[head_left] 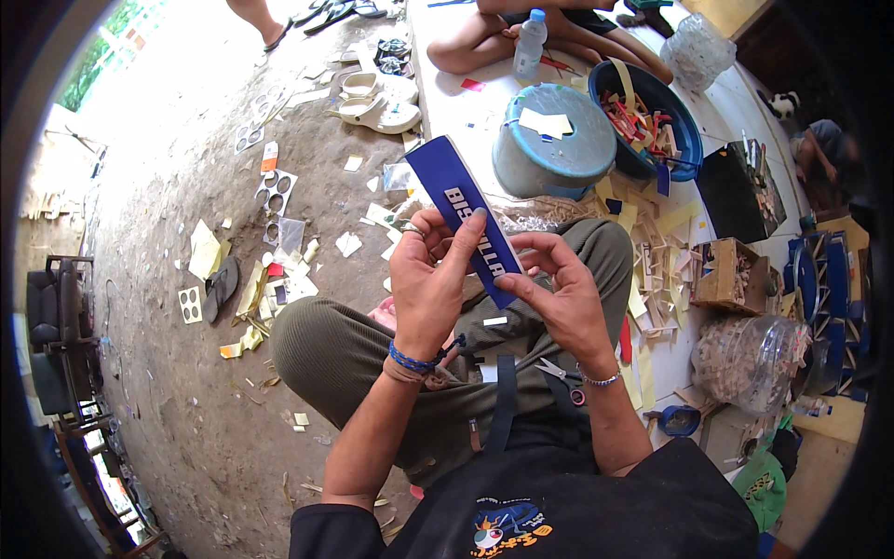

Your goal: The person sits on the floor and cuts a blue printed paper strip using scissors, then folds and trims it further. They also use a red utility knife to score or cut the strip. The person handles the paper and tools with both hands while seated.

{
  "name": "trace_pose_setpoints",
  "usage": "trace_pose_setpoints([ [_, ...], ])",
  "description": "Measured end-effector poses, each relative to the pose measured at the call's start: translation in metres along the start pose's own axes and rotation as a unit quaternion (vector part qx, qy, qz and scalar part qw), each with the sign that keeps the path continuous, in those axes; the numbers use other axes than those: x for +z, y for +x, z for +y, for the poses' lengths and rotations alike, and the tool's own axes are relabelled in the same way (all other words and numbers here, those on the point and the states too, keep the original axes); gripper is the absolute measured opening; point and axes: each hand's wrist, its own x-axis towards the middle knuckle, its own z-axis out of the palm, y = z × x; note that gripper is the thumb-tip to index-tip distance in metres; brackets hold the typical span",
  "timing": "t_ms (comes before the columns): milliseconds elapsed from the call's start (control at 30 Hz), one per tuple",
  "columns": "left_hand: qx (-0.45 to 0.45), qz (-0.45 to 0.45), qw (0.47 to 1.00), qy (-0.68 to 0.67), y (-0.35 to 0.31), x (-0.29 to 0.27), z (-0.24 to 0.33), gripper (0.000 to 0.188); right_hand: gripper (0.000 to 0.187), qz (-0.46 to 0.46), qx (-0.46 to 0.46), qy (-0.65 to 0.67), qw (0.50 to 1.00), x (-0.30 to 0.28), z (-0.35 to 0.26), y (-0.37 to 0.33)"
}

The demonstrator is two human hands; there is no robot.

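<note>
Between my two hands is a long blue strip (438,174) with white lettering, tilted so its upper end points away to the left. My left hand (436,264) pinches it near the middle, thumb on the printed face. Its lower right end sits in my right hand (557,284), with that thumb on the front and the fingers behind. Below the hands, on my lap, rest small scissors (551,369) with a pink handle, a dark blue strip (504,401) and a small white piece (495,320).
An upturned grey-blue bucket (507,154) stands ahead, beside a dark blue basin (686,121) of coloured pieces. To the right are a cardboard box (722,279) and a clear bag (745,363). Paper scraps (205,250) and clogs (380,114) lie leftward. Another person (466,42) sits ahead.
</note>
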Motion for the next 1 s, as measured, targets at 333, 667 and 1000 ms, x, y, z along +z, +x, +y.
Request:
trace_pose_setpoints([
  [333,-0.024,-0.006,0.999,-0.023,0.000,-0.001,0.004,0.017,0.038,-0.012,-0.011,0.017,1.000,0.000,-0.001,-0.002],
  [667,0.025,-0.047,0.999,-0.006,-0.002,-0.003,-0.006,0.016,0.023,-0.008,0.049,0.000,0.999,0.005,-0.008,0.000],
  [1000,0.033,-0.101,0.993,0.057,-0.005,0.004,-0.010,0.023,0.024,0.059,-0.010,0.017,0.998,0.007,0.005,-0.001],
])
